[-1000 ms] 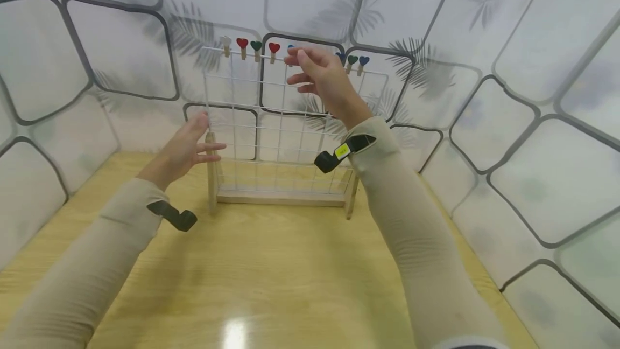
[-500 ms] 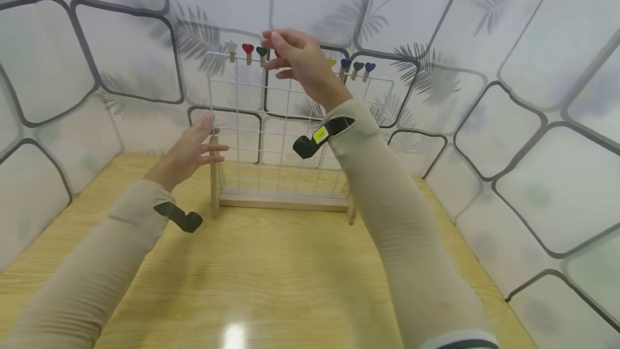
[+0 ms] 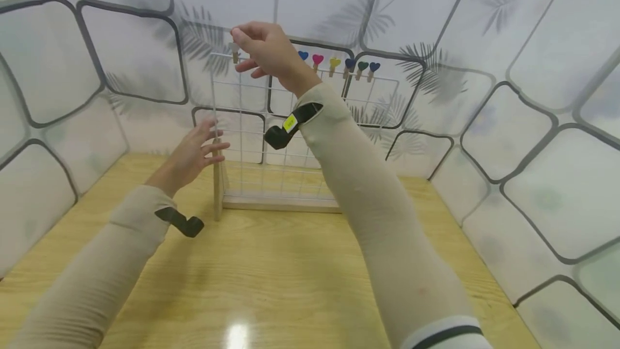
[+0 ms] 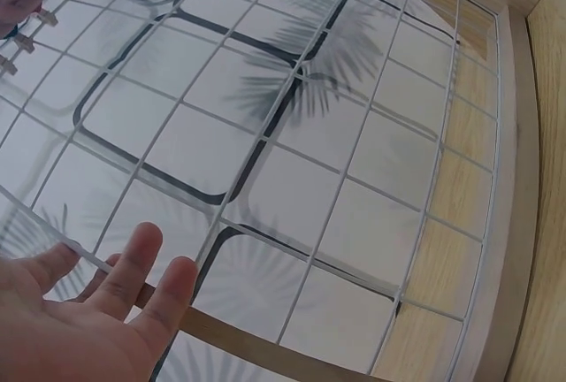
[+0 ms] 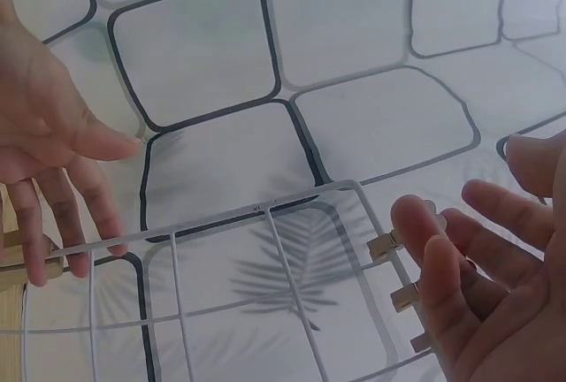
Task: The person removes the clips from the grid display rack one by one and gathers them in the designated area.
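Note:
A white wire grid rack on a wooden base [image 3: 281,203] stands upright on the table. Along its top wire sit several small wooden clothespins with coloured hearts, among them a pink one [image 3: 317,60] and a yellow one [image 3: 334,63]. My right hand [image 3: 273,53] is at the top left, its loosely bent fingers beside the white-heart clothespin [image 3: 235,57]; the right wrist view shows thumb and fingers apart. It hides some clothespins. My left hand [image 3: 186,152] is at the rack's left edge, fingers spread; in the left wrist view the fingers [image 4: 133,276] lie near the edge wire.
The wood-grain table [image 3: 271,268] lies in front of the rack. Patterned fabric walls [image 3: 533,85] enclose the back and both sides. Each wrist wears a black strap with a small camera [image 3: 278,136].
My right hand has moved left along the top of the rack, uncovering the blue, pink and yellow hearts and covering the red and green ones. My left hand has stayed at the left edge.

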Tool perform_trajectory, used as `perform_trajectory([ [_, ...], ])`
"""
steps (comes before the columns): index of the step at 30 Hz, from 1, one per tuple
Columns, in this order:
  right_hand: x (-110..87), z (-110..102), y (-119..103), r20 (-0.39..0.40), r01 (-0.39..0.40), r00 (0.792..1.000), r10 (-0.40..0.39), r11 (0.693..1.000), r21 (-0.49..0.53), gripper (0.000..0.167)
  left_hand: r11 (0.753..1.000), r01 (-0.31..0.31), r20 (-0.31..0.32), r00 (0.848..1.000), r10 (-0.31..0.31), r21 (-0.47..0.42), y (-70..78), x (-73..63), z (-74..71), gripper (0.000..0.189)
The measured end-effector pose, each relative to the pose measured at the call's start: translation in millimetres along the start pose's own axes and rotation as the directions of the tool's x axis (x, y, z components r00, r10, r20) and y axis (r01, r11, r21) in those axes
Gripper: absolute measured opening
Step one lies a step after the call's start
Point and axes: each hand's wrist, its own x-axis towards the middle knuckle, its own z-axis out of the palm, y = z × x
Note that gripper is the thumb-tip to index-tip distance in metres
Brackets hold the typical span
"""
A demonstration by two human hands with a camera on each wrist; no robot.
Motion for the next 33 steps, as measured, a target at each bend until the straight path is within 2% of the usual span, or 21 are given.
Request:
perform_trajectory([
  [5, 7.8, 5.0, -4.9, -0.032, -0.063, 0.998, 0.059, 0.988, -0.143, 0.039, 1.000, -0.008, -0.009, 1.000, 0.008, 0.016, -2.5, 1.2, -0.4, 0.073],
  [9, 13.0, 8.7, -9.0, -0.063, -0.111, 0.993, 0.096, 0.946, -0.306, 0.038, 1.000, -0.012, -0.014, 1.000, 0.012, 0.018, -2.7, 2.0, 0.1, 0.074],
  [12, 16.5, 12.2, -8.7, -0.094, -0.115, 0.992, 0.084, 0.912, -0.394, 0.037, 0.999, -0.014, -0.019, 1.000, 0.015, 0.030, -3.2, 2.1, 0.4, 0.074],
  [18, 21.0, 19.8, -4.7, -0.153, -0.122, 0.987, 0.058, 0.884, -0.451, 0.021, 0.999, -0.011, -0.035, 0.999, 0.013, 0.042, -5.3, 2.4, -0.1, 0.074],
  [23, 22.0, 23.7, -1.6, -0.224, -0.112, 0.974, 0.013, 0.892, -0.439, 0.008, 0.998, -0.015, -0.037, 0.999, 0.018, 0.059, -6.2, 1.9, 0.4, 0.075],
  [27, 20.9, 25.2, -2.1, -0.283, -0.067, 0.959, -0.027, 0.947, -0.315, 0.009, 0.998, -0.012, -0.042, 0.999, 0.014, 0.065, -6.7, 1.2, 1.5, 0.073],
  [30, 15.4, 23.3, -2.5, -0.265, -0.006, 0.963, -0.045, 0.982, -0.186, 0.016, 0.998, -0.010, -0.041, 0.999, 0.013, 0.061, -7.4, 1.6, 1.0, 0.072],
  [33, 6.3, 17.3, -0.2, -0.210, 0.026, 0.976, -0.051, 0.993, -0.119, 0.020, 0.998, -0.018, -0.043, 0.999, 0.021, 0.057, -6.7, 1.8, -0.6, 0.072],
])
